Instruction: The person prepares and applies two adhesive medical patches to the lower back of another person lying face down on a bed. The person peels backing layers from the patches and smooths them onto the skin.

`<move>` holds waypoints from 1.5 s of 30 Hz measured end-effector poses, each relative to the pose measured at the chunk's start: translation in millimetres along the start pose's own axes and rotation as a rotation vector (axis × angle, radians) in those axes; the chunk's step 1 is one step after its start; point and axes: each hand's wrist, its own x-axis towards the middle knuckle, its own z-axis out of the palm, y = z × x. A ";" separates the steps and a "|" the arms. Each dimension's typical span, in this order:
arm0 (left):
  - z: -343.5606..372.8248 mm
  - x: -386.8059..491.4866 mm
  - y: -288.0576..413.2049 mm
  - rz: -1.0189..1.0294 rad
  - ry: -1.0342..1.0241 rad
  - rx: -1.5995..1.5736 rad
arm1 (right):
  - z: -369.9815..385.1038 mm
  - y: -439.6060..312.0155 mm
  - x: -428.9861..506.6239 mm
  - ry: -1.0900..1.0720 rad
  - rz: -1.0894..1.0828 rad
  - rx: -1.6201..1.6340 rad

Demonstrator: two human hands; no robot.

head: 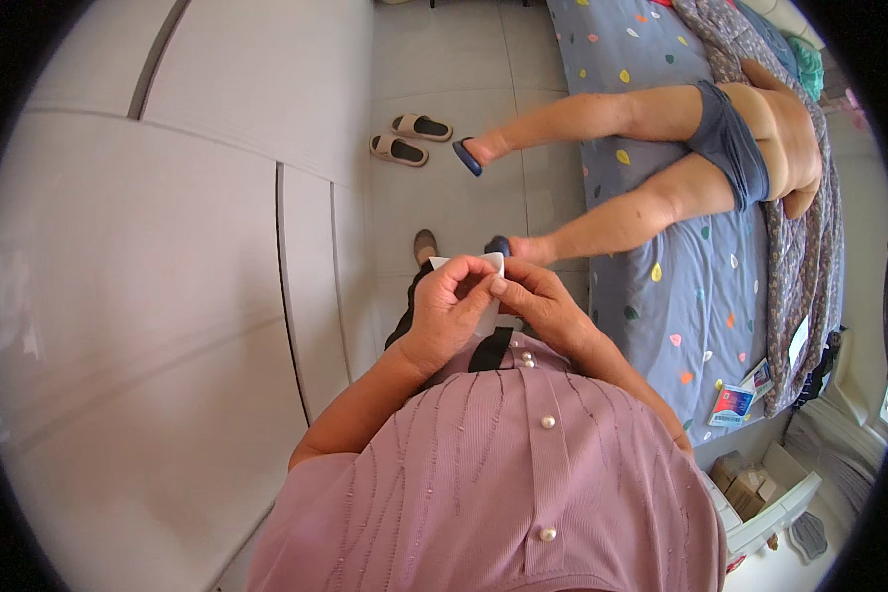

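In front of my waist, a thin white sheet [490,320], perhaps paper or a patch, is pinched between both hands. My left hand [448,307] grips its left part, with thumb and fingertips curled at the upper edge. My right hand [551,302] meets it at the top right corner, the thumb pressed on the edge. The thumbs are close together, and the fingers hide part of the sheet. Below the hands, a black strip [492,350] lies against my pink buttoned top [488,459].
A person [747,144] lies face down across the bed [681,296], legs reaching over its side, shorts lowered. Printed packets [731,405] lie on the bed. Slippers [399,150] sit on the floor. Pale cabinet panels [155,259] stand left. A drawer [777,510] holds boxes.
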 end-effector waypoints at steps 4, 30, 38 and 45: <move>-59.8 65.5 2.2 0.058 -0.052 0.239 | 31.5 -9.0 83.7 0.102 0.069 0.386; -211.4 334.2 66.5 -0.429 -0.006 -0.396 | -17.1 -120.4 306.1 0.446 -0.190 0.743; -173.8 421.8 95.3 -0.298 -0.148 -0.290 | -67.0 -164.4 332.2 0.767 -0.254 0.579; -143.2 523.3 108.1 -0.387 -0.317 -0.231 | -105.8 -199.1 365.6 1.026 -0.376 0.535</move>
